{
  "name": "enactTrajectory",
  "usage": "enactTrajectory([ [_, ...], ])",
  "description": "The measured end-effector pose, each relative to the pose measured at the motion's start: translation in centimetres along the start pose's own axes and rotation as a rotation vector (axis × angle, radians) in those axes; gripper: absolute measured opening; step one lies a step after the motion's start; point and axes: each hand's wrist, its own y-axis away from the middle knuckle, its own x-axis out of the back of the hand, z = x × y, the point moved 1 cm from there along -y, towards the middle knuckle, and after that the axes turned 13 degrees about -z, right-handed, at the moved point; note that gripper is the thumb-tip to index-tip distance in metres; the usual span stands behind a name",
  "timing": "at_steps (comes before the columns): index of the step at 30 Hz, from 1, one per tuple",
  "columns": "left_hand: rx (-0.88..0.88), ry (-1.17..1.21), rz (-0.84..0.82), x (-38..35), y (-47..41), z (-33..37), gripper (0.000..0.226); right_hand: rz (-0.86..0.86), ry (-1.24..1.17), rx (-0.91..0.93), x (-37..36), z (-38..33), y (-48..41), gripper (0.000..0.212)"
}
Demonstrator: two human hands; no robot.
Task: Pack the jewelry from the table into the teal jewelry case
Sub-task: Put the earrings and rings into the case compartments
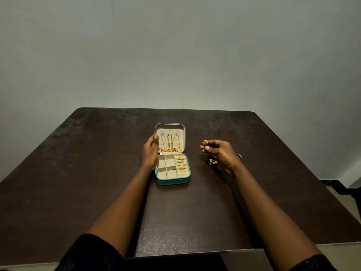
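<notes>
The case [172, 181] stands open near the centre of the table [78, 173], base toward the person and lid [181, 133] laid back on the far side. Gold chains [170, 141] hang from the hooks inside the lid and gather at its lower edge. In the base, the right-hand column carries several gold rings [181, 163], with its nearest slot unfilled. The four square compartments [169, 160] to the left of that column show bare lining only. The left hand [149, 153] holds the case on its left side, thumb laid against the lid's edge. Its other fingers are hidden behind the case wall. The right hand [220, 153] is raised above the table, well to the right of the case, and pinches a small gold piece [205, 141] between thumb and fingertips. It looks like a ring, but it is too small to confirm. On the table just below that hand lies a gold cluster [213, 161], and a small dark piece [239, 155] lies just beyond the wrist. Judged status: chains and most rings are packed. The pinched piece is the item in hand and has not yet reached the case. At least two items remain on the table, and more may be hidden under the right hand. The case is still to be closed.
</notes>
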Motion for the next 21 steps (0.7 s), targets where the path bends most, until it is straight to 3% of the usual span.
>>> enactTrajectory([
  [4, 0.015, -0.016, 0.001, 0.10, 0.04, -0.12, 0.035, 0.046, -0.011, -0.028, -0.05, 0.11, -0.08, 0.010],
  [8, 0.017, -0.019, 0.003, 0.00, 0.25, 0.28, 0.035, 0.058, -0.045, -0.029, -0.28, -0.08, -0.19, 0.025],
  [16, 0.093, -0.111, 0.056, -0.07, 0.33, 0.39, 0.043, 0.085, 0.106, -0.048, -0.37, 0.30, -0.41, 0.019],
  [21, 0.122, -0.128, 0.028, -0.17, 0.26, 0.85, 0.042, 0.097, 0.053, -0.032, -0.55, 0.54, -0.67, 0.016],
])
